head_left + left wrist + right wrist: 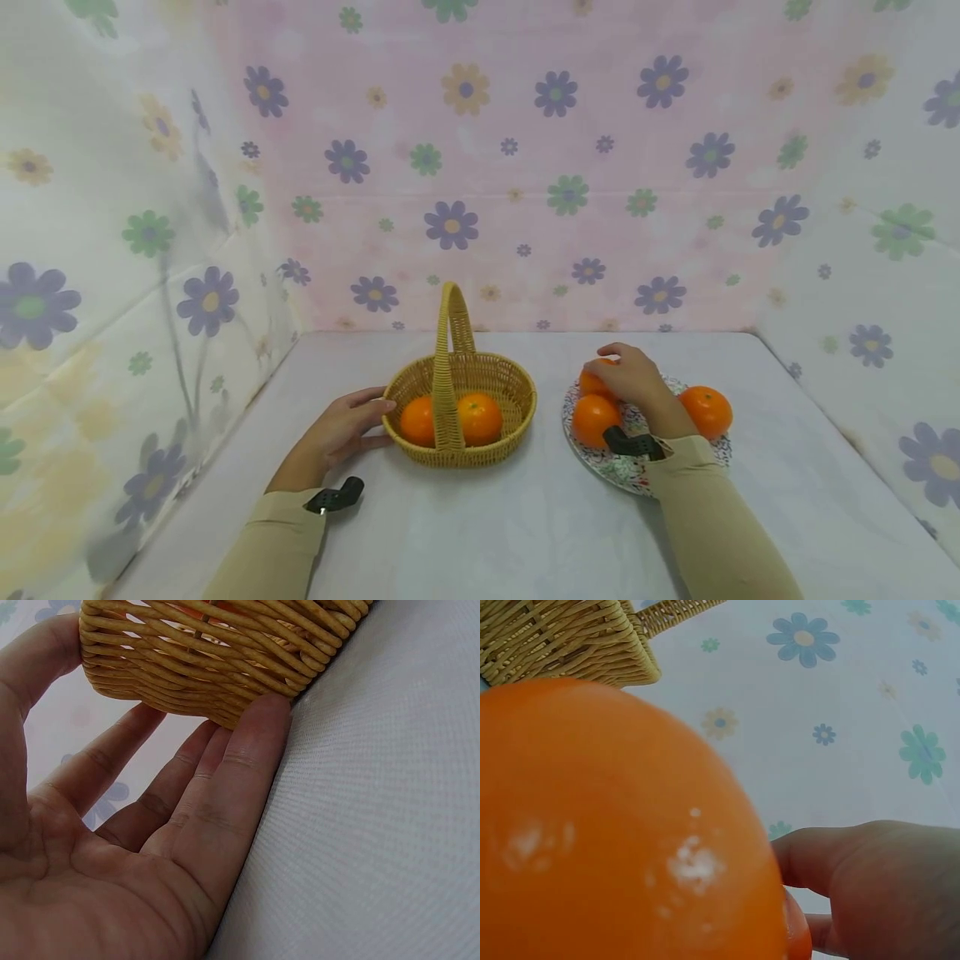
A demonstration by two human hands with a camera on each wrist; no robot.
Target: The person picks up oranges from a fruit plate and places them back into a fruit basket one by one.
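On the table stands a yellow wicker basket (522,385) with a tall handle, holding two oranges (480,419). My left hand (347,433) touches the basket's left end; in the left wrist view its fairly straight fingers (251,754) meet the woven side from outside. At the right, my right hand (636,379) grips an orange (592,383) at the far left of a speckled plate (628,477). Closer to me on that plate sits another orange (595,421), which fills much of the right wrist view and mostly hides the gripped one. One more orange (707,412) lies at the plate's right.
White cloth covers the table (480,533). Flower-printed fabric (510,167) hangs behind it and on both sides. The basket handle (442,350) rises between the two oranges inside. A dark wrist strap piece (633,444) juts over the plate.
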